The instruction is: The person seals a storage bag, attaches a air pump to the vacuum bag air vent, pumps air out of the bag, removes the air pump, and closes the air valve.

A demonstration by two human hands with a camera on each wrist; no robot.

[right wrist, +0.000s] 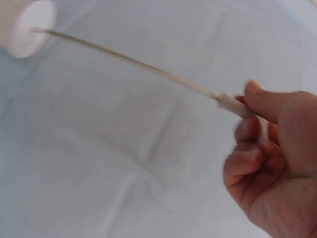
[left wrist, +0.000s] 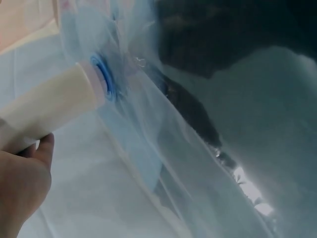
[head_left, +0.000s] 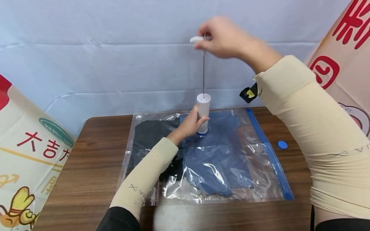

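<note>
A white hand pump stands upright on the blue valve of a clear vacuum storage bag. My left hand grips the pump's cylinder low down, thumb across its front. High above, my right hand holds the white pump handle, its fingers curled round it. The thin metal rod is drawn far out of the cylinder's cap. Inside the bag lie blue folded cloth and dark cloth.
A round blue cap lies on the wooden table, right of the bag's blue zip edge. Behind the table hangs a pale cloth. Printed bags stand at the left, with a printed sheet at the right.
</note>
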